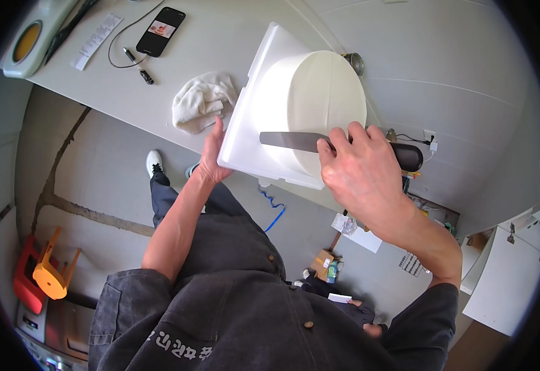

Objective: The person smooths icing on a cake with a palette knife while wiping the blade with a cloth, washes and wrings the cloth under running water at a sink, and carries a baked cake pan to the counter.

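Wearing a dark buttoned shirt (233, 303), we work with both hands over a white, drum-shaped cake (328, 93). Our right hand (369, 167) grips a spatula (291, 141) by its dark handle, the fingers curled and gathered over it, a fingertip near the root of the blade. The blade reaches leftward across the cake's side; we cannot tell whether it touches the surface. The cake sits on a square white board (248, 123), which reaches past the table's near edge. Our left hand (213, 154) steadies the board at its near left corner, thumb raised beside the edge; the other fingers are largely hidden, so we cannot tell whether they are spread or pressed together.

On the table (127, 99), a crumpled white cloth (202, 102) lies just beside the board. Beyond it are a dark pen (146, 76), a thin cable (110, 57), a phone (160, 31) showing a picture, a printed paper slip (97, 42) and a pale device (25, 42) with a round amber window. A tin (354, 63) stands behind the cake.

Below, on the floor, we see our white shoe (153, 162), a blue strap (274, 213), an orange stool (51, 278) beside a red one, and a cardboard box (325, 263) near another person (344, 303) in dark clothes.
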Tool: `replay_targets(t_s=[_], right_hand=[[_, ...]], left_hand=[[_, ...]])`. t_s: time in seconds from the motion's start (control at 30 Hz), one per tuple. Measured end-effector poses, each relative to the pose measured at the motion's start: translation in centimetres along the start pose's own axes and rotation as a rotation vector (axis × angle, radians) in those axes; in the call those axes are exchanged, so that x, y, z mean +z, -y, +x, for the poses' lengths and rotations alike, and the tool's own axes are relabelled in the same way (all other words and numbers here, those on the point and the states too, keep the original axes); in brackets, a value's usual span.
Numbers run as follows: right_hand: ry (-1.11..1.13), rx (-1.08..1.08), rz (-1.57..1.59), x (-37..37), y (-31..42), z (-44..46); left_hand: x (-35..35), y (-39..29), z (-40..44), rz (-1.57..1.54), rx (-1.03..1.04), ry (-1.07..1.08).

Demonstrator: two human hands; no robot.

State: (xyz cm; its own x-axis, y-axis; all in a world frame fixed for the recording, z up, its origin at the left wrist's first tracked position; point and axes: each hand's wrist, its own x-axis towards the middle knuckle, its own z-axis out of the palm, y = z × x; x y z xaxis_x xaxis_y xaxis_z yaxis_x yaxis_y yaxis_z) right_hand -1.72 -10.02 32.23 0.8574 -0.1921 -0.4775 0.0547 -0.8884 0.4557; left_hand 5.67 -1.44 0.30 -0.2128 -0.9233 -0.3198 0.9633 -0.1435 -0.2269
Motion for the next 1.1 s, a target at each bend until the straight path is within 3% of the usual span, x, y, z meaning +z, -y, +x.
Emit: replay_targets(t_s=[0.1, 0.17, 0.23, 0.27, 0.3, 0.37, 0.6, 0.67, 0.77, 0.83, 0.97, 1.03, 1.1], right_hand=[[0.01, 0.0, 0.012, -0.2, -0.1, 0.1], [0.03, 0.004, 0.02, -0.2, -0.1, 0.0], [-0.005, 0.007, 0.014, -0.1, -0.1, 0.0], [-0.006, 0.007, 0.014, 0.0, -0.1, 0.0], [-0.007, 0.008, 0.013, 0.1, -0.1, 0.0], [-0.009, 0.007, 0.012, 0.1, -0.2, -0.1], [-0.005, 0.01, 0.015, 0.2, -0.1, 0.0], [-0.008, 0.02, 0.015, 0.3, -0.1, -0.2], [-0.002, 0.008, -0.002, 0.3, -0.2, -0.2], [-0.007, 0.019, 0.014, 0.3, -0.2, -0.2], [0.086, 0.031, -0.013, 0.3, 0.1, -0.6], [0.055, 0.045, -0.009, 0.5, 0.1, -0.7], [0.026, 0.035, 0.008, 0.6, 0.0, -0.6]], left_hand=[[-1.7, 1.1, 1.1, -0.191, 0.046, 0.152], [-0.9, 0.4, 0.7, -0.133, 0.024, 0.171], [0.2, -0.4, 0.7, 0.001, 0.091, 0.031], [0.9, 0.0, 0.6, -0.109, 0.122, -0.036], [0.3, 0.4, 0.6, -0.109, 0.121, -0.037], [-0.8, 0.9, 0.9, -0.022, -0.072, 0.028], [-0.4, -0.4, 0.9, 0.127, -0.026, -0.001], [-0.2, 0.3, 0.7, -0.042, 0.031, 0.024], [-0.8, 1.3, 0.3, 0.097, -0.054, -0.094], [-1.0, 1.0, 0.3, -0.013, -0.073, -0.081], [-0.3, -0.3, 0.6, -0.022, 0.047, 0.002], [0.4, 0.3, 0.9, -0.2, 0.123, 0.046], [-0.1, 1.0, 0.8, -0.142, 0.133, -0.03]])
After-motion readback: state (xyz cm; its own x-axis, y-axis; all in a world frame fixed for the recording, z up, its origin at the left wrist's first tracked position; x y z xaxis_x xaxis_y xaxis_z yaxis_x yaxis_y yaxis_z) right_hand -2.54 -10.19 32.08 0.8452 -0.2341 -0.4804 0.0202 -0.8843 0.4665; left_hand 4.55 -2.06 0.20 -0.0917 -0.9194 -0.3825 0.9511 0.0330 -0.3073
